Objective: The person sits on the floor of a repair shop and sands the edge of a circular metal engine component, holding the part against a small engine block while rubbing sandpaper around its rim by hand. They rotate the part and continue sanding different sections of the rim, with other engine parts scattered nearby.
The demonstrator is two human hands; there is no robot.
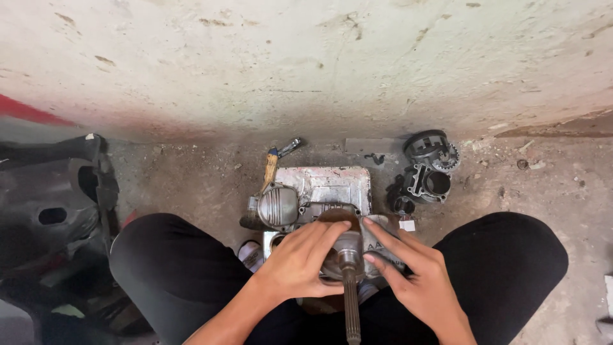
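Over a shallow dented metal tray on the dusty floor, between the person's knees, a grey metal shaft with a round flanged head points its long axis toward the camera, left hand and right hand clasping its head.

Grimy metal engine shaft assembly, splined shaft pointing toward the viewer, round hub above, over a metal tray
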